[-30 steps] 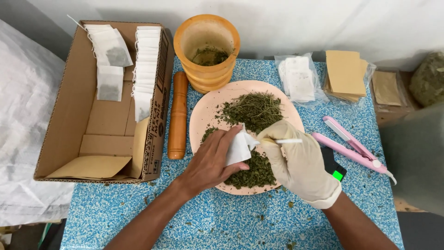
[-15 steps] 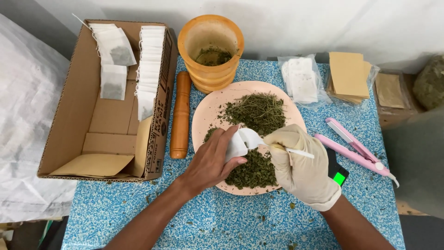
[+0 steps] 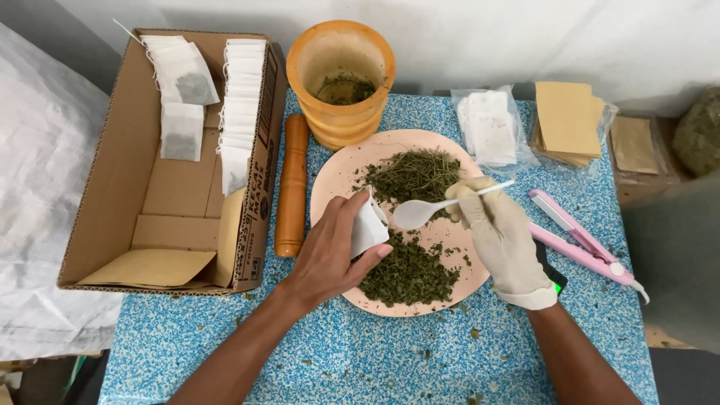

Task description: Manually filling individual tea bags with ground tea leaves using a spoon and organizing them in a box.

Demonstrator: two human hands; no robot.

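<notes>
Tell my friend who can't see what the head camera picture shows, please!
A bare left hand holds a small white tea bag open while the gloved right hand brings a white plastic spoon to it, over a pink plate of dried green herbs. A cardboard box of filled bags sits left.

**Hidden and cut off**

The left hand (image 3: 330,255) covers most of the small white bag (image 3: 367,229). The gloved right hand (image 3: 499,232) hides the spoon (image 3: 424,211) handle's middle and most of a black device (image 3: 551,274). The green heap (image 3: 697,131) runs off the right edge.
</notes>
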